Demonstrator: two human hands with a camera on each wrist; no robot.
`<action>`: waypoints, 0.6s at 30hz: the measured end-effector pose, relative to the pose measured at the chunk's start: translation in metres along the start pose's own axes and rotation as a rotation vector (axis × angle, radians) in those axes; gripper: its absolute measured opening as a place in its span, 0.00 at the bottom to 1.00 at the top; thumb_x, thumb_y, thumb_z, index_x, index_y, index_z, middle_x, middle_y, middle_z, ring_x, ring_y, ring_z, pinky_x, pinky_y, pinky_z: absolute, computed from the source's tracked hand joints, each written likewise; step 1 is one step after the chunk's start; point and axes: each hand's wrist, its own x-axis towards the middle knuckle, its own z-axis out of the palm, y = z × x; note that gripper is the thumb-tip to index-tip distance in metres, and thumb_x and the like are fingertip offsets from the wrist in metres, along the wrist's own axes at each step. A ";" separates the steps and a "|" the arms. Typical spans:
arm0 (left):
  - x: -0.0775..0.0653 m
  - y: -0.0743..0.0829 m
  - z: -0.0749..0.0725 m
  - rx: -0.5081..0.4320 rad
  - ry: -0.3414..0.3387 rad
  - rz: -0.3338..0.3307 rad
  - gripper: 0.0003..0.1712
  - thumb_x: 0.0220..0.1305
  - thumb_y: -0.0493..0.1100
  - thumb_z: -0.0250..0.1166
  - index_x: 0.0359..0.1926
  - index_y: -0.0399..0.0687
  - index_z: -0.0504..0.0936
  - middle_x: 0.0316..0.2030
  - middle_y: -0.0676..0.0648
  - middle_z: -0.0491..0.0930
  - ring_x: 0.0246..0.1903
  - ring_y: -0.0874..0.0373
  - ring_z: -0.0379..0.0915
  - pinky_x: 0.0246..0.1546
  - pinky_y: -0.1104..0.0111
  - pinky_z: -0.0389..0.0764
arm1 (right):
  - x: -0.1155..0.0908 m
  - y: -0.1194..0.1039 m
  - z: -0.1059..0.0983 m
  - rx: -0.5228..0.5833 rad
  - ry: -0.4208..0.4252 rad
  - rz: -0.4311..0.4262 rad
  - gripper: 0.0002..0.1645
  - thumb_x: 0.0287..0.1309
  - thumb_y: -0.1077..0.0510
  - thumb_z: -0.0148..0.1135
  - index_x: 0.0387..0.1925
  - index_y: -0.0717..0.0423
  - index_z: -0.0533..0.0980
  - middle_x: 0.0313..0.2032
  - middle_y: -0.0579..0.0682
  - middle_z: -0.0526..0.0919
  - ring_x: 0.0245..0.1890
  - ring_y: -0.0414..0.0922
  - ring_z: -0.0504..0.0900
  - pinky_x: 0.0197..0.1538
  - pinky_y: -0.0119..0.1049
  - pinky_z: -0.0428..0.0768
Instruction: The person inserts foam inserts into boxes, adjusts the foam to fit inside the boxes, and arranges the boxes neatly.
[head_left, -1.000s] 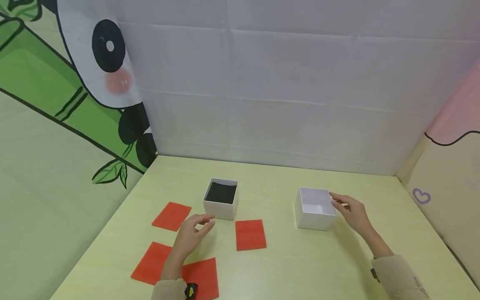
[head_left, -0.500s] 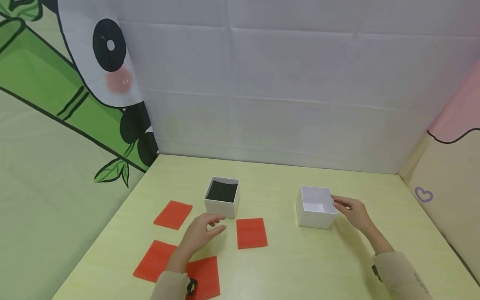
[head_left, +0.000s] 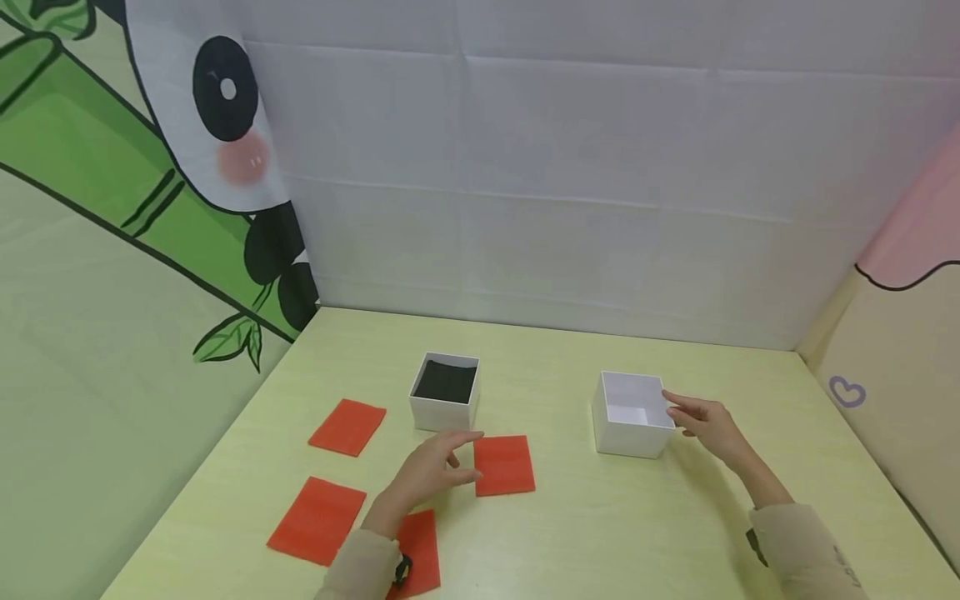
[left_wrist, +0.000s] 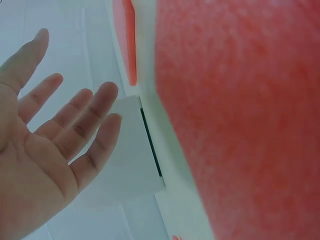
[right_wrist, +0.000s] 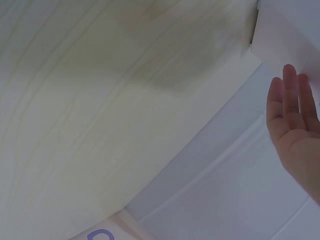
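My left hand [head_left: 431,475] hovers at the left edge of a flat red cloth-like square [head_left: 506,465], thumb and fingers spread around nothing. The left wrist view shows this hand [left_wrist: 65,125] with fingers apart; whether it touches the square I cannot tell. My right hand [head_left: 708,429] has its fingertips against the right wall of an empty white box [head_left: 633,440]. Extended fingers show on that hand [right_wrist: 295,120] in the right wrist view. Left of centre stands another white box [head_left: 441,415], holding dark, folded-looking material [head_left: 446,382].
More red squares lie at the left: one farther back [head_left: 347,427], one nearer [head_left: 317,521], and one [head_left: 422,554] partly under the left sleeve [head_left: 363,567]. A pale wooden table [head_left: 570,533] carries everything. A white sheet [head_left: 555,167] hangs behind it.
My left hand has moved right, from beside the dark-filled box to the red square's left edge. My right hand stays at the empty box. The red squares have not visibly moved.
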 end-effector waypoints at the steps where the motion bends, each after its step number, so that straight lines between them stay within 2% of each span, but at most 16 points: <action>1: 0.001 0.000 0.001 0.000 -0.017 0.002 0.33 0.50 0.47 0.68 0.59 0.51 0.70 0.49 0.47 0.71 0.30 0.59 0.68 0.26 0.69 0.72 | 0.000 0.000 0.000 0.000 -0.002 0.003 0.27 0.61 0.58 0.52 0.57 0.71 0.63 0.51 0.72 0.68 0.35 0.31 0.74 0.38 0.42 0.77; 5: 0.006 -0.002 0.004 0.031 -0.074 0.025 0.36 0.49 0.47 0.69 0.60 0.51 0.68 0.52 0.48 0.69 0.29 0.60 0.69 0.29 0.69 0.72 | 0.001 -0.001 0.000 0.007 -0.017 0.014 0.27 0.62 0.59 0.52 0.58 0.71 0.62 0.50 0.71 0.69 0.34 0.32 0.74 0.36 0.40 0.77; 8: 0.009 0.000 0.006 0.081 -0.097 0.042 0.36 0.49 0.48 0.69 0.61 0.52 0.68 0.55 0.48 0.67 0.39 0.57 0.70 0.37 0.65 0.73 | 0.000 -0.002 0.000 0.008 -0.023 0.015 0.27 0.62 0.59 0.52 0.58 0.71 0.62 0.49 0.71 0.70 0.34 0.33 0.74 0.35 0.39 0.77; 12: 0.012 0.007 0.006 0.125 -0.119 0.056 0.37 0.49 0.50 0.68 0.61 0.52 0.67 0.59 0.46 0.64 0.55 0.51 0.61 0.48 0.56 0.68 | 0.000 -0.003 0.000 0.004 -0.021 0.024 0.27 0.61 0.59 0.52 0.58 0.71 0.62 0.47 0.70 0.72 0.32 0.34 0.74 0.35 0.39 0.77; 18: 0.015 0.016 0.011 0.173 -0.152 0.068 0.37 0.50 0.51 0.68 0.62 0.53 0.66 0.61 0.43 0.61 0.60 0.48 0.55 0.52 0.53 0.64 | -0.001 -0.004 0.000 0.011 -0.014 0.042 0.27 0.61 0.59 0.53 0.58 0.70 0.61 0.44 0.67 0.75 0.30 0.39 0.74 0.34 0.39 0.77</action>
